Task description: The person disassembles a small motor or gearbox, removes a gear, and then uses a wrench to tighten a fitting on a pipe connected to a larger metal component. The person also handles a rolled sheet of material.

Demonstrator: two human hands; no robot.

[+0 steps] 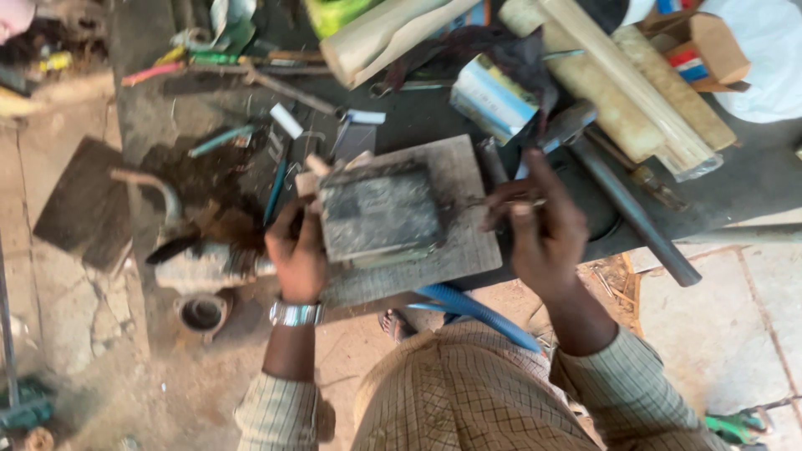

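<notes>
1. The left hand (296, 250) grips the left edge of a grey block (380, 213), fingers curled around its side; a metal watch (295, 313) sits on that wrist.
2. The block lies flat on a pale board (468, 242), which rests on the dark surface (735, 179) and juts over its near edge.
3. The right hand (543, 230) is just right of the block, closed in a pinch on a thin rod (501, 203) whose tip points toward the block's right side; whether the tip touches the block cannot be told.
4. A long dark pipe (639, 219) lies to the right of the block, beyond the right hand, running slantwise across the surface.
5. Several pale rolls (626, 83) lie above and to the right of the block, at the far side of the surface.
6. A white and blue box (489, 98) stands just above the block, next to a dark cloth (522, 54).
7. A blue hose (476, 309) passes below the block, under the board's near edge.
8. Left of the block, small tools and scraps litter the surface, among them a teal rod (219, 140).
9. A round can (202, 313) sits on the floor, down and to the left of the block.
10. The person wears a checked shirt (468, 392), seen below the block.
</notes>
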